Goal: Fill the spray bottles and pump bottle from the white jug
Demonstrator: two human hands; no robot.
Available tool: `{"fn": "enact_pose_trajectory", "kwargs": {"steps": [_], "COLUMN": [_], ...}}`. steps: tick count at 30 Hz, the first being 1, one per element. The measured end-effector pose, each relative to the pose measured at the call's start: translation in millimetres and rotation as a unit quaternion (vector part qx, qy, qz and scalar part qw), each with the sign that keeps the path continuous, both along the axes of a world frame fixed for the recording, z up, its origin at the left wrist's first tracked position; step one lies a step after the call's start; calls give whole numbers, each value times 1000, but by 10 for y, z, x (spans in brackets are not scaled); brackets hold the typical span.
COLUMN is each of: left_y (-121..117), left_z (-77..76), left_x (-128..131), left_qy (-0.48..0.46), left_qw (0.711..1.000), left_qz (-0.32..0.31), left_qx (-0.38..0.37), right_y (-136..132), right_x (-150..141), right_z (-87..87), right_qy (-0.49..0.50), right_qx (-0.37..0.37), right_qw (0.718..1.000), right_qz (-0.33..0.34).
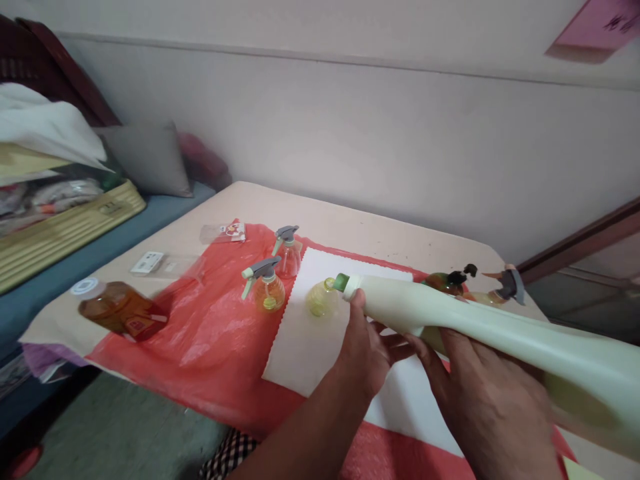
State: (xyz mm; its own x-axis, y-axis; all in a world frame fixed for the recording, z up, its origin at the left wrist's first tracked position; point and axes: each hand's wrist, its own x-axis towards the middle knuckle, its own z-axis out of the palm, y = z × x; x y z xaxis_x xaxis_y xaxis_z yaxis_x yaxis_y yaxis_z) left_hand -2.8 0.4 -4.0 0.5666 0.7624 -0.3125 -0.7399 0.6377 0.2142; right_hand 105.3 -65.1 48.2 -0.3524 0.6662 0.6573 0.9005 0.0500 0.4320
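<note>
While in both hands (367,357) (493,397), pale btl. (415,307), mouth (341,283) nr clear btl. (320,302)

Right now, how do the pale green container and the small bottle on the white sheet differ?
Size: the pale green container is far larger than the small bottle. Pose: container tilted in the left hand and right hand; bottle stands on the white sheet. Look: container seems opaque, bottle see-through.

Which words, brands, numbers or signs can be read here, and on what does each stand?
"77", probably: yellow ribbed panel.
Pink paper: dark writing, too unclear to read.
Amber bottle: label too blurred.
White card, patterned card: print too small.
</note>
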Motion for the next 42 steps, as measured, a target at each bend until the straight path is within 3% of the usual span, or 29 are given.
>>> {"fn": "enact_pose_trajectory", "kwargs": {"steps": [42], "left_y": [-7], "left_z": [-22], "left_x": [8], "left_qy": [-2], "left_qw": [1000], "left_qz": [4], "left_qx": [8], "right_y": [2], "right_x": [-17], "right_z": [12], "right_qy": [10], "right_qx": [4], "right_qw": [1000], "right_qz": [7]}}
